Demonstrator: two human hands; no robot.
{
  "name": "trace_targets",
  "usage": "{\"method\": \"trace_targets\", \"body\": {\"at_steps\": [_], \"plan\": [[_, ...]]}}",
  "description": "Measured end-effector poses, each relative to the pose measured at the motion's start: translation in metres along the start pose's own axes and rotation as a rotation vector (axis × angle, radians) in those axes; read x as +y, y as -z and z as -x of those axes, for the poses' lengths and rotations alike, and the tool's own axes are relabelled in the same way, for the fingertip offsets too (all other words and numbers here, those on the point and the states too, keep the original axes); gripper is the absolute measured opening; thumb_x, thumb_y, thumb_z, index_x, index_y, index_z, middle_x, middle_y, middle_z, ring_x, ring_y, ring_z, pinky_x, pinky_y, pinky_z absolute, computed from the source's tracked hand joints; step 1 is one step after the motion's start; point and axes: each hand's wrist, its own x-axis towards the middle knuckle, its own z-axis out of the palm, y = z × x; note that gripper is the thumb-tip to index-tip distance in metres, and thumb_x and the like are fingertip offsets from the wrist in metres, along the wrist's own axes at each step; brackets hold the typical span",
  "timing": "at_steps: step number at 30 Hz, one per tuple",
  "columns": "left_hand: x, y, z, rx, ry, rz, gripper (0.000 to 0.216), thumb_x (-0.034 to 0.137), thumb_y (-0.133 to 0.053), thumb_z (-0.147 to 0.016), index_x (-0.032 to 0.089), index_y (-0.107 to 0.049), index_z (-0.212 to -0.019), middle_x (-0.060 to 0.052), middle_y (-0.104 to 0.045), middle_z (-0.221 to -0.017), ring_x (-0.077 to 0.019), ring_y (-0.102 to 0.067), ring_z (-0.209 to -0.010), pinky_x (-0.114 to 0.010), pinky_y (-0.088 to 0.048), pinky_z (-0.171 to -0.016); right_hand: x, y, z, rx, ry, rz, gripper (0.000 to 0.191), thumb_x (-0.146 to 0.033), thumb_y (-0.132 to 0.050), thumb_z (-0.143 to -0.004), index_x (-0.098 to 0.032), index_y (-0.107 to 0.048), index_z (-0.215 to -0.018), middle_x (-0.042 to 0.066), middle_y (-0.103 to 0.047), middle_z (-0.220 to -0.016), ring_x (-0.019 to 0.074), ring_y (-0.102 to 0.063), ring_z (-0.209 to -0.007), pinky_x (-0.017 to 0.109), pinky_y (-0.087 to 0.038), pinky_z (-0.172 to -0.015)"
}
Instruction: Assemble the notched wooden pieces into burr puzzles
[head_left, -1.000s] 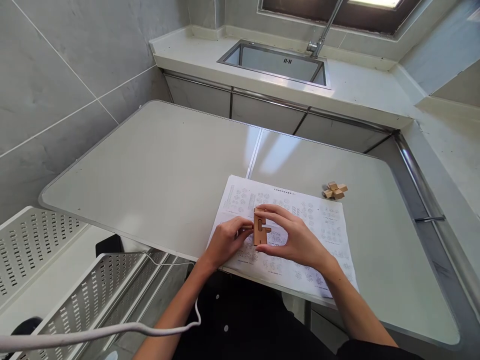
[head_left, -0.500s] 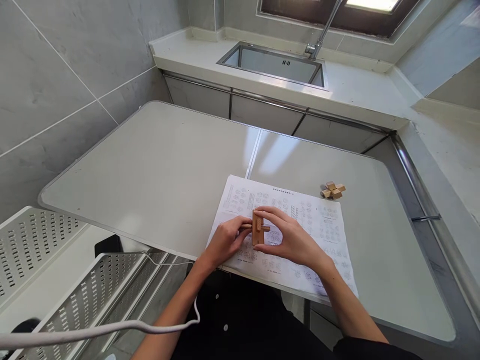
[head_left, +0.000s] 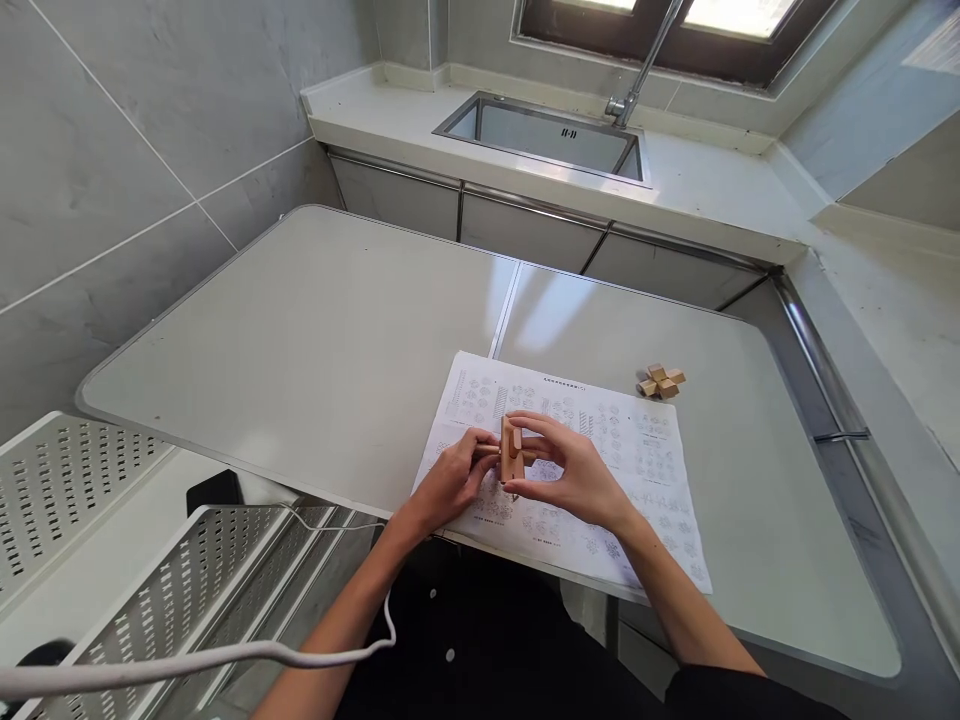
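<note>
A wooden burr puzzle [head_left: 512, 453] made of crossed sticks is held between my two hands, just above a printed sheet. My left hand [head_left: 452, 477] pinches a stick that juts out on the puzzle's left side. With thumb below and fingers above, my right hand [head_left: 581, 468] grips the upright piece at its top and bottom ends. The printed instruction sheet [head_left: 652, 520] lies under both hands, covered in small diagrams. Beyond its far right corner a second wooden burr puzzle [head_left: 660, 381] rests on the table.
The pale folding table [head_left: 315, 330] has a seam across its middle. A sink [head_left: 547, 135] with a faucet is set in the counter behind. At the lower left stand perforated white racks [head_left: 187, 590], a black phone-like object [head_left: 214, 491] and a white cable [head_left: 247, 652].
The puzzle in my hands has turned slightly, showing a different side. My right fingers have shifted a little around it. The view has moved slightly.
</note>
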Motion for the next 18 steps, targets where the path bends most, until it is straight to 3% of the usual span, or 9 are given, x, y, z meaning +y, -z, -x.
{"method": "trace_targets", "body": {"at_steps": [7, 18], "plan": [[-0.0002, 0.0007, 0.0008, -0.017, -0.009, 0.009, 0.014, 0.033, -0.047, -0.108, 0.023, -0.05, -0.116, -0.01, -0.079, -0.116, -0.0245, -0.076, -0.109, -0.038, -0.059, -0.094, -0.0053, 0.0036, -0.0043, -0.049, -0.012, 0.104, 0.065, -0.046, -0.089, -0.082, -0.028, -0.065, -0.14, 0.011, -0.06, -0.15, 0.0291, -0.073, -0.119, 0.05, -0.061, -0.11], [-0.0038, -0.0002, 0.0022, -0.048, 0.004, -0.009, 0.017, 0.036, -0.043, -0.11, 0.023, -0.049, -0.119, -0.009, -0.079, -0.113, -0.0232, -0.075, -0.109, -0.036, -0.057, -0.094, -0.0061, 0.0078, -0.0076, -0.1, -0.077, 0.045, 0.06, -0.044, -0.088, -0.082, -0.028, -0.07, -0.136, 0.009, -0.06, -0.149, 0.0293, -0.071, -0.123, 0.047, -0.058, -0.112]]}}
